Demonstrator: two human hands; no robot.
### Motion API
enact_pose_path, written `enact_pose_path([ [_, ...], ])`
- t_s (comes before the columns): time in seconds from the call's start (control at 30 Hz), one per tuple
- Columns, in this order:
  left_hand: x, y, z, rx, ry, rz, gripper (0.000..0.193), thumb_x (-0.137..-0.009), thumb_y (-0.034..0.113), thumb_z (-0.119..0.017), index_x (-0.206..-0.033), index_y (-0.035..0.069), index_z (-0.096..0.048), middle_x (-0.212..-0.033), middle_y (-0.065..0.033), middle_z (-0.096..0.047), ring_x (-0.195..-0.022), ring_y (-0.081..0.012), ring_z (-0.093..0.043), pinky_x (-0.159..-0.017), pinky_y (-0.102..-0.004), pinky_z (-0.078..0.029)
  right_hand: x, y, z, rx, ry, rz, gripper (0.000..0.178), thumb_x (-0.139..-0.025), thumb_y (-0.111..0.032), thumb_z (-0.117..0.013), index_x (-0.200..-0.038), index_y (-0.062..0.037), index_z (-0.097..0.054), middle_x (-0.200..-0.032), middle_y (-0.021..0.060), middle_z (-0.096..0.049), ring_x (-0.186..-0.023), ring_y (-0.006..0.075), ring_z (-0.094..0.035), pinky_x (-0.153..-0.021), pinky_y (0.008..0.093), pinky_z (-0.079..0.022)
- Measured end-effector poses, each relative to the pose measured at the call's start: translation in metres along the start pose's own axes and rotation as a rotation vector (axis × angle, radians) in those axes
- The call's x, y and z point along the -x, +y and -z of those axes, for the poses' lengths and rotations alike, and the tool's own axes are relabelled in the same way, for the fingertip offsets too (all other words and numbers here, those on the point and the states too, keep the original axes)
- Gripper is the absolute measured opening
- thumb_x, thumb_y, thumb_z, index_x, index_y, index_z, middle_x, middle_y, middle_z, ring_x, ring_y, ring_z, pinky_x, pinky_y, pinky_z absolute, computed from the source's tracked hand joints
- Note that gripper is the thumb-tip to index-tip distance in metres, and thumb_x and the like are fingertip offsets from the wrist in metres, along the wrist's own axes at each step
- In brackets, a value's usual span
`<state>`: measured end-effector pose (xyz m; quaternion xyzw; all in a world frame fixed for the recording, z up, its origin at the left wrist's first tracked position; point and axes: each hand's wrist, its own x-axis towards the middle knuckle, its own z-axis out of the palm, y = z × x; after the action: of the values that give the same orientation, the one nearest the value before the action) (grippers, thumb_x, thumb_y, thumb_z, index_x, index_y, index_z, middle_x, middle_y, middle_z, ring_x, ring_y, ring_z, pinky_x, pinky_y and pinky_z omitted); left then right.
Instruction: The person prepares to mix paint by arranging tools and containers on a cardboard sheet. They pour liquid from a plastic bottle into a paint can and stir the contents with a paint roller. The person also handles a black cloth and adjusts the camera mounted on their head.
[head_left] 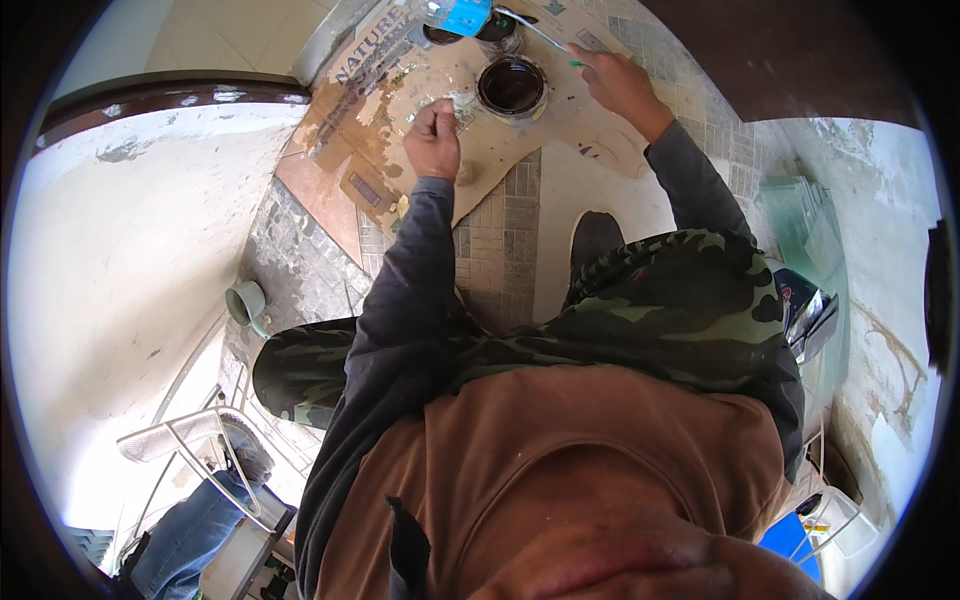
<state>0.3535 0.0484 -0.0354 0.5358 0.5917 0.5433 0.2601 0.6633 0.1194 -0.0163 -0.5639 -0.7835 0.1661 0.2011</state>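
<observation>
My left hand (pixel 434 142) is closed over the stained cardboard, just left of an open can of dark brown paint (pixel 512 88). Whatever its fingers may hold is hidden or too small to name. My right hand (pixel 618 92), beyond the can on the right, grips a thin tool with a pale shaft (pixel 540 33) and a bit of green near the fingers. That shaft slants up and left towards a second dark-stained container (pixel 499 32). Beside it, at the upper edge, is a clear plastic bottle with a blue label (pixel 466 16), partly cut off.
Flattened cardboard (pixel 385 115) covers the patterned floor tiles (pixel 505 215). A worn white wall (pixel 150 200) with a dark brown ledge (pixel 170 100) stands left. Glass panes (pixel 805 225) lean at the right. A pale green mug (pixel 245 302) and a metal-framed chair (pixel 195 440) are lower left.
</observation>
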Motion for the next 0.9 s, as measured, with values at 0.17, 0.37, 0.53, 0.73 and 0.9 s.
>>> enact_pose_path([
  [0.17,0.08,0.004,-0.021,-0.168,-0.133,0.077,0.024,-0.1,0.023,-0.066,-0.099,0.001,-0.073,-0.078,-0.0097,-0.069,-0.071,-0.0153,-0.065,-0.069,-0.03,-0.052,0.0,-0.001,0.002,-0.006,-0.033,-0.01,0.049,-0.097,-0.015,-0.057,-0.145,-0.0234,-0.057,-0.113,0.0168,-0.072,-0.1,0.0373,-0.069,-0.086,0.046,-0.055],
  [0.37,0.007,0.069,-0.048,-0.074,-0.147,-0.325,0.018,-0.097,0.018,-0.067,-0.101,0.002,-0.072,-0.092,-0.0131,-0.071,-0.082,-0.025,-0.067,-0.075,-0.0342,-0.053,0.006,-0.003,-0.002,-0.038,0.029,0.009,0.046,-0.094,-0.016,-0.059,-0.14,-0.0183,-0.061,-0.096,0.0175,-0.072,-0.086,0.036,-0.07,-0.076,0.0487,-0.056],
  [0.53,-0.117,0.105,-0.085,-0.348,-0.222,-0.703,0.015,-0.09,0.012,-0.068,-0.103,0.008,-0.074,-0.1,-0.0115,-0.073,-0.097,-0.0354,-0.066,-0.086,-0.0431,-0.054,0.008,-0.001,-0.005,0.008,0.061,0.034,0.043,-0.095,-0.015,-0.06,-0.138,-0.0176,-0.062,-0.09,0.0156,-0.072,-0.078,0.0351,-0.07,-0.069,0.0475,-0.057],
  [0.73,-0.175,0.119,-0.157,-0.183,-0.339,-0.577,0.031,-0.097,0.032,-0.065,-0.116,0.008,-0.073,-0.119,-0.017,-0.071,-0.115,-0.0376,-0.063,-0.1,-0.0438,-0.05,0.01,-0.004,-0.007,0.05,0.103,0.047,0.045,-0.092,-0.011,-0.061,-0.136,-0.0176,-0.063,-0.083,0.014,-0.07,-0.074,0.0322,-0.071,-0.065,0.0455,-0.056],
  [0.9,-0.162,0.096,-0.176,-0.415,-0.53,-0.652,0.055,-0.097,0.045,-0.06,-0.138,0.008,-0.057,-0.14,-0.0215,-0.056,-0.131,-0.041,-0.05,-0.113,-0.0474,-0.039,0.008,-0.01,0.0,0.047,0.04,-0.007,0.048,-0.09,-0.009,-0.062,-0.138,-0.0168,-0.062,-0.087,0.0144,-0.07,-0.077,0.0332,-0.07,-0.067,0.0455,-0.056],
])
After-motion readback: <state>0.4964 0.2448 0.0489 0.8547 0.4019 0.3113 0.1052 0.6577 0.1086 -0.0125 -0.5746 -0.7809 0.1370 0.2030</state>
